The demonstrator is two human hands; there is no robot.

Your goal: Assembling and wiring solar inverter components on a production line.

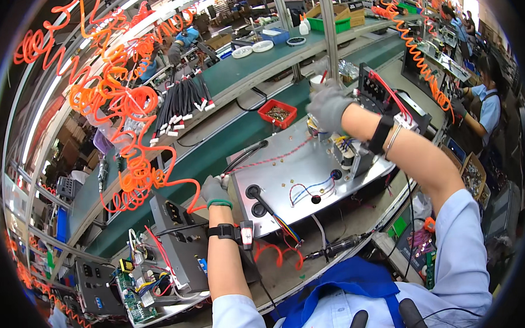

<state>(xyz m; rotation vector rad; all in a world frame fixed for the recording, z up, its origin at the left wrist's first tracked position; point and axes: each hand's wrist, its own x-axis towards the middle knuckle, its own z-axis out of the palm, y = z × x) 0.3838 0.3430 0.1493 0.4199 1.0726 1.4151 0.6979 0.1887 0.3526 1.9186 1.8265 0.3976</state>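
Observation:
A large silver metal panel (274, 181) lies on the bench in front of me, with loose wires, black grommets and small brass-coloured parts on it. My left hand (215, 191), in a grey glove, is at the panel's left edge, its fingers curled near the end of a red twisted wire (274, 160); what they pinch is too small to make out. Over the panel's far right end is my gloved right hand (329, 107), its fingers smeared by motion. Just below it stand a wired electronic part (347, 152) and a grey bracket.
A red bin (277, 114) of small fasteners stands behind the panel. Orange coiled hoses (131, 134) hang at left, beside bundled black cables (182, 100). An electric screwdriver (337, 246) lies before the panel. An opened unit (156, 272) sits left; another person (486, 107) works at far right.

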